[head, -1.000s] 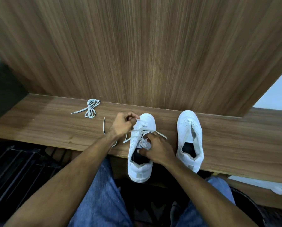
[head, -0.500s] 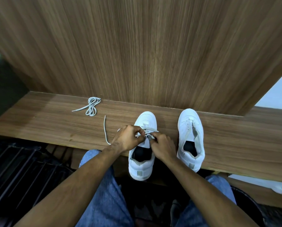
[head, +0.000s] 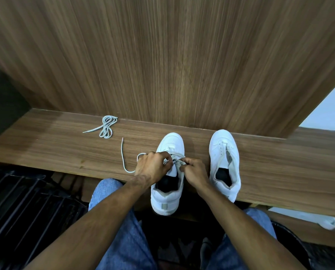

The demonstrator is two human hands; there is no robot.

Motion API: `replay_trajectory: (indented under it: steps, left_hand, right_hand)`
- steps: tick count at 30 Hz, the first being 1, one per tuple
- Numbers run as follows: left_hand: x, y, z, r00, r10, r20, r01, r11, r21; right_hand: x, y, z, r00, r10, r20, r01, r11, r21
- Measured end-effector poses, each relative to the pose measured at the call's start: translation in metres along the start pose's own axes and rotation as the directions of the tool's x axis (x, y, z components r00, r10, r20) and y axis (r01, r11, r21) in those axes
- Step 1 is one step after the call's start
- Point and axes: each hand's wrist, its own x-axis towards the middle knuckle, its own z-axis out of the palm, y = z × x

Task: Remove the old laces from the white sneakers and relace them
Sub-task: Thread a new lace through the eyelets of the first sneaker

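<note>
knelt in jeans [head: 123, 240] before the bench [head: 279, 172]. left hand [head: 152, 167] and right hand [head: 194, 173] each pinched the lace [head: 123, 160] over the eyelets of the near sneaker [head: 167, 195]. judged mid-threading; next called for feeding a tip through and pulling slack. beside it stood the other sneaker [head: 224, 152], unlaced. farther left lay a bundled lace [head: 106, 126].

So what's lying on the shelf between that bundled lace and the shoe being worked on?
In the head view, between the bundled lace and the left sneaker, a loose lace end trails across the wooden shelf.
</note>
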Motion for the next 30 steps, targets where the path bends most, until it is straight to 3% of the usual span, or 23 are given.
replay_trajectory:
  steps: [11, 17, 22, 26, 30]
  left_hand:
    - [0.001, -0.004, 0.01, 1.0, 0.013, -0.028, -0.014, 0.998, -0.054]
    - [0.002, -0.001, 0.016, 0.999, -0.006, -0.046, 0.005, 1.0, -0.026]
    - [0.007, -0.001, 0.017, 0.997, 0.006, -0.078, -0.008, 1.0, -0.021]
    - [0.013, -0.005, 0.021, 0.991, 0.067, -0.113, -0.073, 0.996, -0.049]
    - [0.009, -0.012, 0.022, 0.992, 0.06, -0.112, -0.066, 0.996, -0.052]
  right_hand:
    - [0.001, 0.001, 0.0, 1.0, 0.027, 0.012, -0.028, 0.999, 0.045]
    - [0.002, 0.001, -0.002, 0.998, 0.026, 0.06, -0.024, 0.999, -0.034]
    - [0.006, -0.005, -0.009, 0.996, 0.069, 0.048, -0.072, 0.996, 0.057]
    - [0.014, -0.002, -0.007, 0.996, -0.053, 0.069, 0.062, 0.988, -0.139]
    - [0.016, -0.012, -0.009, 0.993, -0.086, 0.078, 0.11, 0.916, -0.386]
